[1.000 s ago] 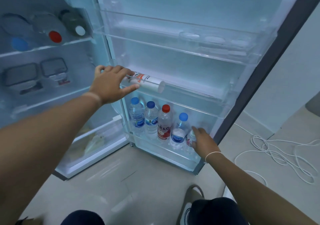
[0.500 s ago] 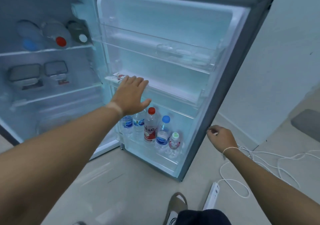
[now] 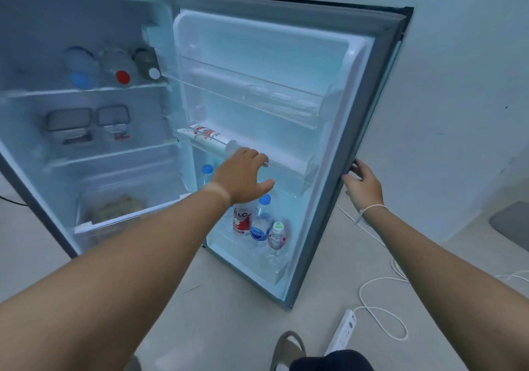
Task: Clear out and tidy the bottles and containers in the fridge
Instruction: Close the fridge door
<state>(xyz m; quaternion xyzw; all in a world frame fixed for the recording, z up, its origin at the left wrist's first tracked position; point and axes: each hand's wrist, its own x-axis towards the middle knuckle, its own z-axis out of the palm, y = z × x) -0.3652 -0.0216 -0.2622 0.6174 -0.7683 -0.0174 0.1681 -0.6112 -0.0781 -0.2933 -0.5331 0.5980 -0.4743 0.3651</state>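
in front of the open grey fridge door (image 3: pixel 380 107), the left hand (image 3: pixel 243 176) is hovering at the clear middle door shelf (image 3: pixel 297 170), fingers spread and holding nothing, just beside the cap end of a white tube with red and orange print (image 3: pixel 206 139) that is lying on its side on that shelf. the right hand (image 3: pixel 362 183) is curling its fingers around the door's outer edge, gripping it. in the bottom door bin (image 3: pixel 274 259), several clear plastic bottles are standing upright: a red-labelled bottle (image 3: pixel 240 223), a blue-capped water bottle (image 3: pixel 261 222) touching it, a small green-capped bottle with a pink label (image 3: pixel 276 236), and another blue-capped bottle (image 3: pixel 206 171) partly hidden behind the left wrist. on the top inner shelf (image 3: pixel 86 91), three bottles are lying with blue (image 3: pixel 80 80), red (image 3: pixel 123 76) and white (image 3: pixel 154 73) caps facing outward. below them, two lidded clear containers (image 3: pixel 87 123) are sitting side by side.
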